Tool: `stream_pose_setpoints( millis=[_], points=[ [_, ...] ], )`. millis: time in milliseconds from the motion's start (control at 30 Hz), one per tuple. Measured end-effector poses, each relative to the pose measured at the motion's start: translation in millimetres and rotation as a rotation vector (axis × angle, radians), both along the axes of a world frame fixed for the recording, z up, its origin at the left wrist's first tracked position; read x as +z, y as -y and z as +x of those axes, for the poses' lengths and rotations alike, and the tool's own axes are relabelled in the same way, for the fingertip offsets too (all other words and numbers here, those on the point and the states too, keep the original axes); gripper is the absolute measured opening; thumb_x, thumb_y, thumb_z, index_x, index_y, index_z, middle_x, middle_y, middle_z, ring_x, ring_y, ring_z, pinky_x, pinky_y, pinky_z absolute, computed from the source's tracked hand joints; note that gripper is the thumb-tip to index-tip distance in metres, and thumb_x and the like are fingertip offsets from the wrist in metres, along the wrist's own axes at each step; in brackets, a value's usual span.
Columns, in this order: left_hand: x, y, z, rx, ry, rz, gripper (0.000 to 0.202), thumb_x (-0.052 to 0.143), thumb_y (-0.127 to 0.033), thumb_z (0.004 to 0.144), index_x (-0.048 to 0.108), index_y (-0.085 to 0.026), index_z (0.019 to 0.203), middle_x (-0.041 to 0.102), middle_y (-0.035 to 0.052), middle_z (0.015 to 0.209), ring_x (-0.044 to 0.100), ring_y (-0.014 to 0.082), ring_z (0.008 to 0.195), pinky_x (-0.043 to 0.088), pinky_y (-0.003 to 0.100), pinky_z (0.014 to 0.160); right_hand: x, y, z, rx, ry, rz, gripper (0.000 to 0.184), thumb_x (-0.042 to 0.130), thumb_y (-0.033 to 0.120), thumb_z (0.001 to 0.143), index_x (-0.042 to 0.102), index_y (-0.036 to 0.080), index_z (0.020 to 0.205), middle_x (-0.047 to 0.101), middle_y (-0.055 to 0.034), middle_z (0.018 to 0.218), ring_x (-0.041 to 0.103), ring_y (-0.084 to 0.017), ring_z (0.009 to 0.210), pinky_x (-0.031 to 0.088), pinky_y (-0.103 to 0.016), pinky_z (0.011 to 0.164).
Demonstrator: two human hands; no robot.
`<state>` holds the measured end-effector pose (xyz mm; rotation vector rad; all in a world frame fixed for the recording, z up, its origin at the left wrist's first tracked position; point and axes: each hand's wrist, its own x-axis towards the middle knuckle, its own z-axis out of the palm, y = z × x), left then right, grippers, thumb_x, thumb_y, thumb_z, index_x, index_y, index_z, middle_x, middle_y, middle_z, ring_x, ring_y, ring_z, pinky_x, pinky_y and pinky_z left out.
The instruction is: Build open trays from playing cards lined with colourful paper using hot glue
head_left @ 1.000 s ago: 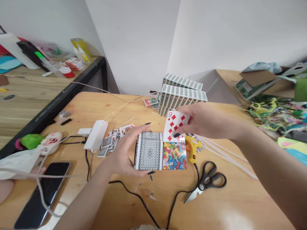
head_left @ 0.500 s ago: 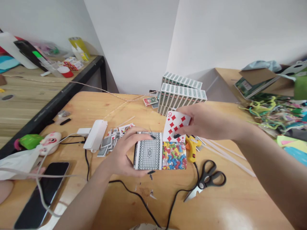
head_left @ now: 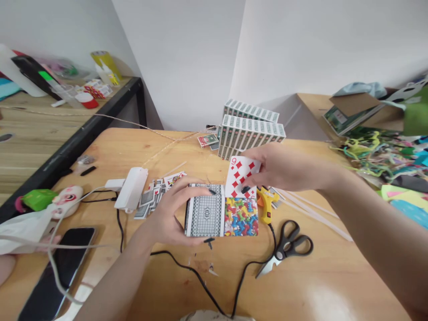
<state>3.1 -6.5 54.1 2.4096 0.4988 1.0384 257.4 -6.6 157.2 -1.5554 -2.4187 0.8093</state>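
Note:
My left hand (head_left: 169, 214) grips a small structure of joined playing cards (head_left: 221, 216): a grey patterned card back on the left and a colourful printed panel on the right. My thumb lies under its front edge and my fingers curl over the top. My right hand (head_left: 284, 168) pinches a nine of diamonds card (head_left: 241, 176) and holds it upright against the back right edge of the structure. A yellow glue gun (head_left: 267, 205) lies just right of the cards, partly hidden by them.
Black scissors (head_left: 287, 252) lie to the right, and black cords run toward the near edge. Loose cards (head_left: 154, 194) and a white adapter (head_left: 131, 189) are at left, a phone (head_left: 56, 267) at near left. Stacked card boxes (head_left: 249, 131) stand behind. Craft clutter fills the right side.
My left fingers curled down over the top of the card structure. Both hands and the cards drifted slightly left in the view; the nine of diamonds stays upright against the structure.

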Motion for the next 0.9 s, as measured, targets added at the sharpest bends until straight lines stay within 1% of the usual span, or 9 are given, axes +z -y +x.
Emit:
stream_pose_setpoints(
  millis=[233,433,567,667,733,767,833,900],
  points=[
    [2.2,0.7,-0.4,0.01,-0.01,0.011,0.064,0.073,-0.035,0.056,0.05,-0.022,0.115,0.056,0.0096,0.111,0.055,0.0251,0.102,0.048,0.037,0.085,-3.6,-2.4,0.9,0.026,0.012,0.005,0.011,0.067,0.021,0.073,0.059,0.019,0.067,0.058,0.006,0.058,0.051,-0.008,0.051,0.036,-0.021,0.046],
    [3.4,1.7,0.4,0.003,-0.015,0.009,0.063,0.073,-0.034,0.056,0.05,-0.022,0.114,0.055,0.0094,0.11,0.055,0.025,0.103,0.048,0.037,0.086,-2.1,-2.2,1.0,0.043,-0.002,0.0,0.011,0.068,0.022,0.074,0.059,0.018,0.069,0.059,0.0061,0.059,0.051,-0.008,0.053,0.036,-0.021,0.048],
    [2.5,1.7,-0.9,0.027,-0.032,-0.009,0.063,0.073,-0.035,0.057,0.05,-0.023,0.114,0.055,0.0096,0.111,0.055,0.0254,0.103,0.048,0.037,0.086,-1.5,-4.2,0.5,0.073,-0.02,-0.012,0.012,0.068,0.023,0.073,0.058,0.018,0.068,0.059,0.006,0.06,0.052,-0.009,0.055,0.037,-0.022,0.051],
    [0.8,0.9,-2.8,0.028,-0.041,-0.021,0.064,0.073,-0.035,0.056,0.05,-0.023,0.114,0.055,0.0101,0.112,0.055,0.0255,0.102,0.048,0.038,0.086,-3.5,-4.2,0.2,0.055,-0.04,-0.023,0.01,0.068,0.022,0.073,0.059,0.019,0.069,0.061,0.0057,0.062,0.054,-0.01,0.057,0.038,-0.022,0.052],
    [-0.4,0.1,-3.6,0.034,-0.033,-0.028,0.063,0.073,-0.036,0.057,0.05,-0.023,0.115,0.055,0.0103,0.112,0.055,0.0259,0.103,0.048,0.039,0.086,-5.4,-0.5,-0.9,0.022,-0.05,0.022,0.007,0.067,0.022,0.074,0.061,0.02,0.072,0.062,0.0052,0.063,0.056,-0.01,0.058,0.038,-0.022,0.052],
    [-0.7,-0.4,-3.7,0.04,-0.022,-0.028,0.063,0.073,-0.036,0.057,0.051,-0.023,0.114,0.055,0.0102,0.111,0.055,0.0262,0.103,0.048,0.039,0.086,-6.4,3.1,-2.1,0.005,-0.051,0.072,0.006,0.066,0.022,0.075,0.061,0.02,0.072,0.062,0.0049,0.064,0.056,-0.01,0.059,0.039,-0.022,0.052],
    [-1.0,-1.2,-3.3,0.05,-0.003,-0.027,0.062,0.073,-0.036,0.057,0.052,-0.023,0.114,0.056,0.0102,0.11,0.055,0.0266,0.103,0.048,0.04,0.085,-8.2,13.5,-5.3,-0.03,-0.046,0.214,0.007,0.063,0.02,0.078,0.061,0.02,0.071,0.062,0.0041,0.064,0.056,-0.01,0.058,0.039,-0.021,0.053],
    [-0.7,-2.0,-2.3,0.048,0.008,-0.028,0.062,0.073,-0.036,0.057,0.052,-0.023,0.113,0.056,0.0101,0.11,0.055,0.0268,0.103,0.048,0.04,0.085,-10.1,27.3,-9.0,-0.056,-0.036,0.37,0.012,0.058,0.017,0.081,0.06,0.019,0.069,0.061,0.0037,0.06,0.053,-0.008,0.053,0.037,-0.021,0.05]
  ],
)
